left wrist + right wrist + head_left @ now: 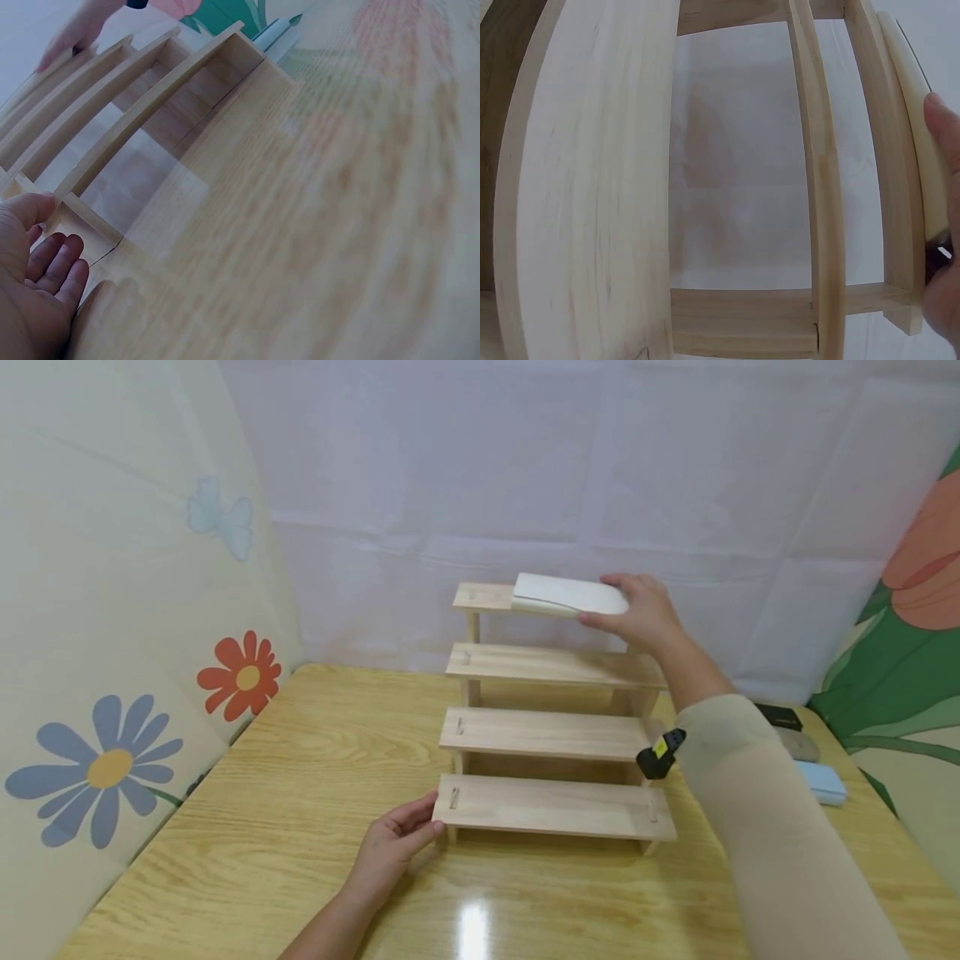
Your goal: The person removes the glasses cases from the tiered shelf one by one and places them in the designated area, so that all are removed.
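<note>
A wooden stand (555, 731) with several stepped shelves stands on the table. On its top shelf (483, 596) lies a white glasses case (558, 593), flap edge toward me. My right hand (637, 610) grips the case's right end, thumb in front and fingers behind. In the right wrist view the cream side of the case (915, 127) runs along the top shelf, a dark glossy bit at one end. My left hand (393, 843) holds the left end of the lowest shelf (555, 806) between thumb and fingers; its other fingers (56, 266) curl loosely below.
Right of the stand, partly behind my right sleeve, lie a light blue case (823, 782), a grey case (798, 745) and a black case (780, 717). A white cloth (450, 460) hangs behind the table. Flower-printed panels (112, 610) flank both sides.
</note>
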Demonstrator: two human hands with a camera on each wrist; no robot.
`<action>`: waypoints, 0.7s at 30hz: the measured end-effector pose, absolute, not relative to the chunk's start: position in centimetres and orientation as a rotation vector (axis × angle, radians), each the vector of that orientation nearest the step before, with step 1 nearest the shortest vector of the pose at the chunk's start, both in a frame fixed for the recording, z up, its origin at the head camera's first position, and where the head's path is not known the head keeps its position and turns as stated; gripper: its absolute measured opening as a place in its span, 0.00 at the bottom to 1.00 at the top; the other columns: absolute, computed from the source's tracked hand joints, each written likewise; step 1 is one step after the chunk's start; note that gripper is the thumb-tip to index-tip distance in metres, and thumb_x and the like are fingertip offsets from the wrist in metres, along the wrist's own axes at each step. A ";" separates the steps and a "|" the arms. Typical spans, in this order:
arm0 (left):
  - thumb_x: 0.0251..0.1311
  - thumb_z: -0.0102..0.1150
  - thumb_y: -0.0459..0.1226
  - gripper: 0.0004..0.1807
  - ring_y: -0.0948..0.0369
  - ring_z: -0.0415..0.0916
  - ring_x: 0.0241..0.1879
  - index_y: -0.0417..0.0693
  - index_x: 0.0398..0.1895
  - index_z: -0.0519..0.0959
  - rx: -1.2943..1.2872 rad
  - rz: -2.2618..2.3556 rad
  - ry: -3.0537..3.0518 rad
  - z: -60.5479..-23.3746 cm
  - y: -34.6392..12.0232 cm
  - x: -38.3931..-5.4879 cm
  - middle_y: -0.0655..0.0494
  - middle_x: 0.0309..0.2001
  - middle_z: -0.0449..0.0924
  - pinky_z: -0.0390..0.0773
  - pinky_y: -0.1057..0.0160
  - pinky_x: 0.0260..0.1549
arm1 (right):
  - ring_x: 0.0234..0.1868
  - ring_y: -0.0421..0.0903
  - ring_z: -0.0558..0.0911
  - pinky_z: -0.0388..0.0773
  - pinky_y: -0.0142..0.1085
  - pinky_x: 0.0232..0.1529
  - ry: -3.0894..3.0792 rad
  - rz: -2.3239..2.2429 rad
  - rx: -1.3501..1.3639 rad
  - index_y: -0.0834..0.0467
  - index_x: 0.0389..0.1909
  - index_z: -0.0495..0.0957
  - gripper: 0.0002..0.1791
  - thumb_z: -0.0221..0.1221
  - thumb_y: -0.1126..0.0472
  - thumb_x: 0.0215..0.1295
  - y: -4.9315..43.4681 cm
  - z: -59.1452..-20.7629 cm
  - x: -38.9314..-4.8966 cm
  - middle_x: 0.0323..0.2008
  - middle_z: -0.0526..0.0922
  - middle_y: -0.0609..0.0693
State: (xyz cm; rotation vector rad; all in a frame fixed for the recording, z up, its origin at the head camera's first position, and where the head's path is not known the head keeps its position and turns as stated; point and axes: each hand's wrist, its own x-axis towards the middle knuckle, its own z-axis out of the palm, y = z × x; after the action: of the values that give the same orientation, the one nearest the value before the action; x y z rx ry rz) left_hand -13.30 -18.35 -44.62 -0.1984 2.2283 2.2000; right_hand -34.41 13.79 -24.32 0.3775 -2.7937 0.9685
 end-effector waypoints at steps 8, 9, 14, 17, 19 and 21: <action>0.57 0.63 0.27 0.25 0.67 0.81 0.45 0.35 0.60 0.74 -0.210 2.208 2.230 -44.6 -18.3 -13.3 0.40 0.55 0.81 0.80 0.72 0.46 | 0.70 0.60 0.59 0.58 0.57 0.70 -2.769 1.004 0.356 0.52 0.71 0.64 0.45 0.68 0.41 0.55 14.0 -24.2 -33.8 0.70 0.64 0.60; 0.57 0.63 0.27 0.25 0.67 0.81 0.45 0.35 0.60 0.74 -0.214 2.209 2.231 -44.6 -18.3 -13.4 0.40 0.55 0.81 0.80 0.72 0.45 | 0.70 0.60 0.59 0.58 0.57 0.70 -2.766 1.004 0.358 0.52 0.71 0.64 0.45 0.68 0.41 0.55 14.1 -24.2 -33.8 0.70 0.64 0.60; 0.57 0.64 0.28 0.25 0.67 0.80 0.45 0.36 0.61 0.74 -0.210 2.193 2.235 -44.6 -18.3 -13.5 0.40 0.56 0.80 0.80 0.72 0.46 | 0.69 0.60 0.62 0.59 0.56 0.70 -2.734 1.010 0.369 0.54 0.70 0.66 0.44 0.69 0.43 0.55 14.7 -24.0 -33.8 0.69 0.66 0.61; 0.58 0.64 0.29 0.26 0.68 0.80 0.45 0.36 0.61 0.74 -0.200 2.177 2.250 -44.5 -18.3 -13.5 0.40 0.57 0.80 0.80 0.72 0.47 | 0.67 0.60 0.64 0.60 0.55 0.69 -2.714 1.017 0.364 0.54 0.70 0.67 0.43 0.69 0.43 0.55 15.0 -23.7 -33.7 0.68 0.67 0.62; 0.58 0.64 0.29 0.26 0.68 0.80 0.46 0.37 0.61 0.74 -0.195 2.171 2.255 -44.4 -18.3 -13.6 0.40 0.57 0.80 0.80 0.72 0.47 | 0.67 0.60 0.65 0.61 0.55 0.69 -2.708 1.014 0.359 0.54 0.70 0.67 0.43 0.69 0.42 0.55 15.3 -23.6 -33.5 0.67 0.68 0.62; 0.58 0.64 0.29 0.26 0.68 0.80 0.46 0.37 0.61 0.74 -0.196 2.170 2.255 -44.4 -18.3 -13.6 0.40 0.57 0.80 0.80 0.72 0.47 | 0.67 0.60 0.65 0.61 0.55 0.69 -2.706 1.012 0.356 0.54 0.70 0.67 0.43 0.69 0.41 0.55 15.6 -23.5 -33.4 0.68 0.68 0.61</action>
State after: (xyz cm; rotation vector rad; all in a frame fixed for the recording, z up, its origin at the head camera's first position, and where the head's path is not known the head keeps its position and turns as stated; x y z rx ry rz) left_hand -13.64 -18.28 -44.37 -0.1957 2.2549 2.1703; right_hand -33.41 15.57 -23.47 0.3560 -2.7058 1.0122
